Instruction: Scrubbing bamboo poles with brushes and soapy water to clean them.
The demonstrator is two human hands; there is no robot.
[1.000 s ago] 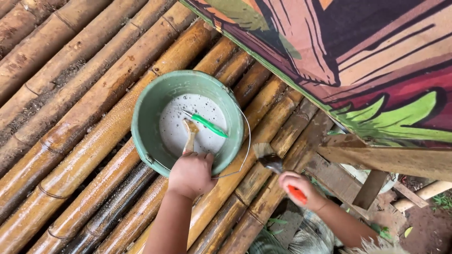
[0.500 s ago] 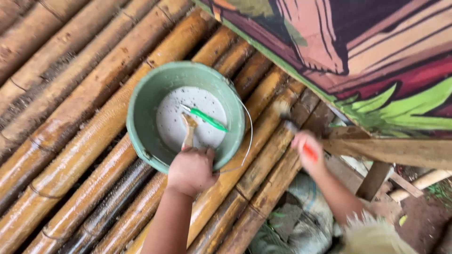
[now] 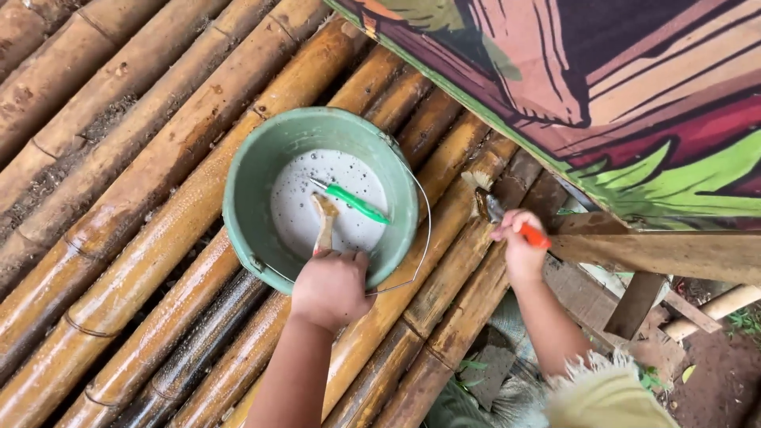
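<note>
Fingers (image 3: 361, 260) of the left hand (image 3: 331, 287) grip the wooden brush (image 3: 324, 224) over the bucket (image 3: 246, 190).

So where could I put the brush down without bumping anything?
The bamboo poles left of the green bucket are bare. It's crowded on the right: the left hand grips a brush in the bucket, and the right hand holds an orange-handled brush near the painted board.

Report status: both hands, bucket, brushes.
Left hand grips wooden brush in green bucket of whitish liquid. Right hand holds orange-handled brush against bamboo poles. Green-handled tool lies in bucket.
</note>
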